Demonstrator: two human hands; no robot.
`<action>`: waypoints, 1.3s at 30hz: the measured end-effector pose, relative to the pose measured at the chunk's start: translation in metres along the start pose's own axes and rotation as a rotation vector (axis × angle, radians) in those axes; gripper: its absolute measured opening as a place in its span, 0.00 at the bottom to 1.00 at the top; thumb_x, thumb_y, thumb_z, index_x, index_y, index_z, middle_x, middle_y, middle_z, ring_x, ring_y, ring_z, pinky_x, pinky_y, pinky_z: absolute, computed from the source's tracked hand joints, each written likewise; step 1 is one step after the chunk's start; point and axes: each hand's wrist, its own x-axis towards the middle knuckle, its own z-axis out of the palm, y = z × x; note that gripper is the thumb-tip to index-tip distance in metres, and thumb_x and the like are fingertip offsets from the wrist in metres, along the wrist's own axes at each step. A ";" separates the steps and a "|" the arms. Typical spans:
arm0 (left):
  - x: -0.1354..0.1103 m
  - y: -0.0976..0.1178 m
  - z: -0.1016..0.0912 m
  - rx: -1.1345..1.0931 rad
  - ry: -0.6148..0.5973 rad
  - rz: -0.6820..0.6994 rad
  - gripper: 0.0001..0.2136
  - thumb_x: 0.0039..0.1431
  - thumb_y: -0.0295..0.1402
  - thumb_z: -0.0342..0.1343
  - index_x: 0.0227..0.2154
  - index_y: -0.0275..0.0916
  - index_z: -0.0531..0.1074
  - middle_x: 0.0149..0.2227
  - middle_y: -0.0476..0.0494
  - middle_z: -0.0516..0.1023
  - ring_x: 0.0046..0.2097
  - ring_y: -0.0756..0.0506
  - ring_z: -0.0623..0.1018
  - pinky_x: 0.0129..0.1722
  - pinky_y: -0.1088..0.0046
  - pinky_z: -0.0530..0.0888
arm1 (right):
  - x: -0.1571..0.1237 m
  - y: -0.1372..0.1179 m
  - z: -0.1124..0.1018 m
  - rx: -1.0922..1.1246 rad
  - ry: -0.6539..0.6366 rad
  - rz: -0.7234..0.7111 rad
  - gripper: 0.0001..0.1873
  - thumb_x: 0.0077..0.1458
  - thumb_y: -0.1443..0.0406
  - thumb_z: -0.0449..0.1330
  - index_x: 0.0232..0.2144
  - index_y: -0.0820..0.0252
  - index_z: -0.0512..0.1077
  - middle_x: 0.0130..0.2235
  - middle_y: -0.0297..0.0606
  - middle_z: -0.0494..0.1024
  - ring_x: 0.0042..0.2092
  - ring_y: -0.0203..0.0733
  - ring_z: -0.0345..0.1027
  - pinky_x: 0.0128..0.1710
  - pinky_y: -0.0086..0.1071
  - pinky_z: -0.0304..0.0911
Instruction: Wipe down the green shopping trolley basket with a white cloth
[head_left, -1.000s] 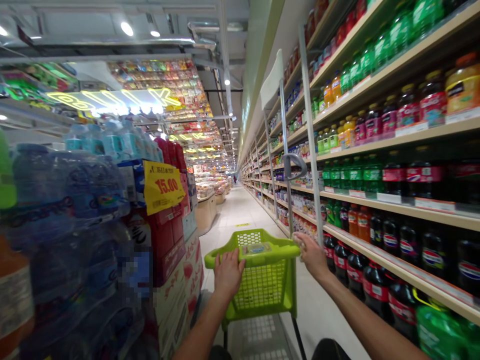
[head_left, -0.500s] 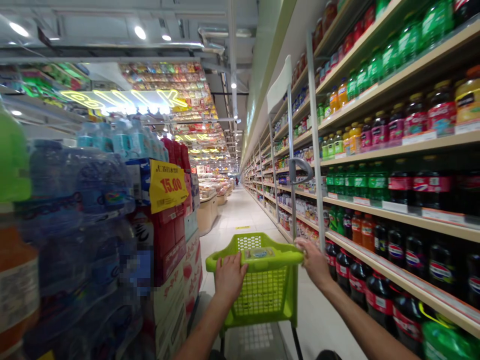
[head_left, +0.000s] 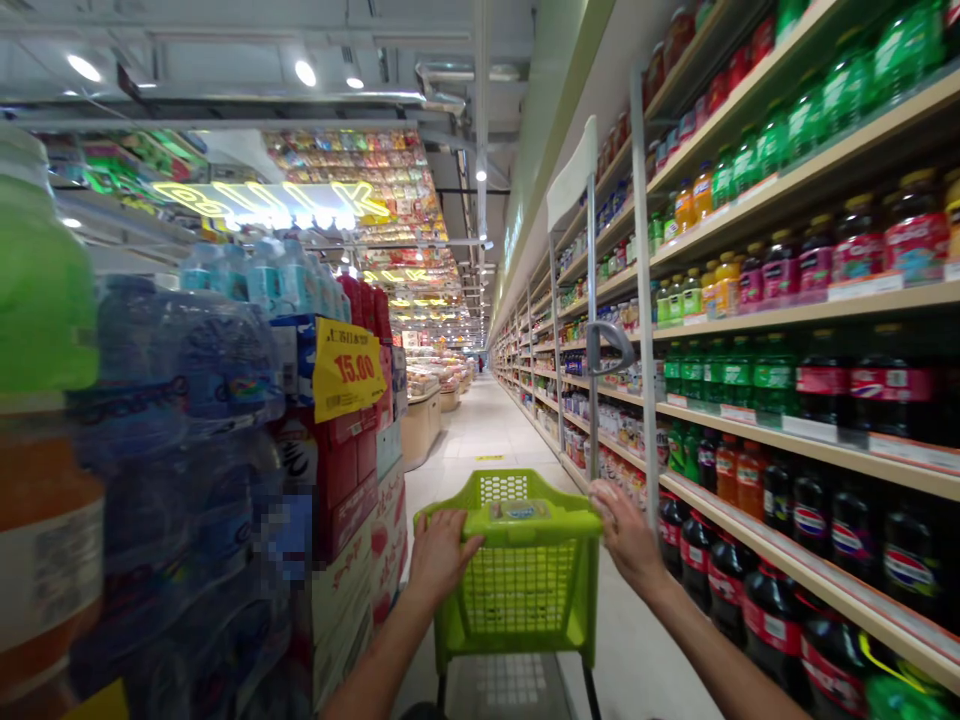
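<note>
A lime-green plastic shopping cart (head_left: pixel 517 590) stands in front of me in a supermarket aisle. My left hand (head_left: pixel 439 555) is wrapped round the left end of its handle bar (head_left: pixel 517 522). My right hand (head_left: pixel 628 535) grips the right end of the same bar. The cart's mesh basket looks empty from what shows. Both forearms reach in from the bottom of the view.
Shelves of bottled soft drinks (head_left: pixel 787 380) run along the right. On the left stand stacked packs of bottled water (head_left: pixel 195 400) and red boxes with a yellow price sign (head_left: pixel 349 368). The tiled aisle floor (head_left: pixel 487 430) stretches ahead; display counters (head_left: pixel 424 410) lie further on.
The cart and I have rolled a little forward along the aisle; the stacks on the left and shelves on the right have slid nearer. Both hands keep their grip on the handle.
</note>
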 end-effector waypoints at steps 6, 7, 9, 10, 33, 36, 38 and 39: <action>0.000 0.018 -0.004 0.026 -0.018 -0.020 0.17 0.54 0.44 0.45 0.39 0.38 0.69 0.40 0.42 0.73 0.46 0.40 0.69 0.49 0.60 0.58 | -0.005 0.005 0.011 -0.095 -0.082 -0.040 0.22 0.53 0.60 0.48 0.50 0.57 0.63 0.53 0.43 0.65 0.55 0.49 0.55 0.50 0.48 0.55; -0.001 0.023 -0.004 0.020 -0.006 -0.025 0.17 0.54 0.44 0.45 0.39 0.39 0.69 0.40 0.42 0.73 0.46 0.40 0.69 0.49 0.60 0.57 | -0.002 0.011 0.010 -0.077 -0.087 -0.012 0.21 0.53 0.60 0.47 0.49 0.57 0.63 0.52 0.43 0.65 0.54 0.48 0.56 0.49 0.47 0.56; -0.001 0.029 -0.002 -0.017 -0.002 0.003 0.16 0.53 0.42 0.47 0.41 0.39 0.68 0.41 0.42 0.73 0.46 0.41 0.68 0.49 0.61 0.58 | 0.007 0.025 0.008 -0.018 -0.073 0.089 0.20 0.53 0.61 0.46 0.47 0.58 0.65 0.50 0.42 0.68 0.52 0.46 0.60 0.48 0.43 0.59; -0.001 0.031 0.000 -0.051 -0.021 0.044 0.16 0.53 0.41 0.48 0.42 0.39 0.67 0.41 0.43 0.73 0.46 0.41 0.68 0.49 0.63 0.58 | 0.012 0.030 0.007 0.008 -0.062 0.162 0.20 0.52 0.62 0.46 0.47 0.59 0.65 0.48 0.42 0.70 0.49 0.46 0.63 0.46 0.41 0.61; 0.010 0.066 0.044 -0.462 -0.008 -0.116 0.20 0.49 0.41 0.51 0.45 0.38 0.65 0.50 0.42 0.69 0.53 0.43 0.65 0.53 0.64 0.59 | 0.017 -0.051 0.025 0.381 -0.166 -0.052 0.23 0.44 0.73 0.46 0.43 0.56 0.67 0.44 0.38 0.74 0.45 0.41 0.68 0.46 0.37 0.63; 0.008 0.079 0.044 -0.446 -0.037 -0.064 0.22 0.49 0.40 0.52 0.47 0.39 0.63 0.51 0.42 0.67 0.54 0.43 0.63 0.54 0.64 0.58 | 0.012 -0.061 0.022 0.414 -0.192 -0.102 0.23 0.44 0.73 0.47 0.43 0.57 0.67 0.45 0.38 0.73 0.47 0.41 0.66 0.48 0.38 0.61; 0.009 0.079 0.043 -0.450 -0.075 0.020 0.23 0.49 0.40 0.51 0.49 0.39 0.62 0.53 0.43 0.66 0.55 0.44 0.62 0.55 0.66 0.56 | 0.013 -0.045 0.017 0.343 -0.118 0.013 0.22 0.44 0.72 0.46 0.42 0.59 0.68 0.43 0.40 0.74 0.46 0.43 0.66 0.48 0.40 0.62; 0.010 0.077 0.044 -0.451 -0.102 0.043 0.24 0.50 0.40 0.51 0.50 0.39 0.61 0.53 0.43 0.65 0.55 0.44 0.62 0.55 0.66 0.56 | 0.015 -0.033 0.015 0.305 -0.082 0.081 0.21 0.45 0.72 0.46 0.41 0.59 0.69 0.43 0.41 0.74 0.45 0.44 0.67 0.47 0.41 0.62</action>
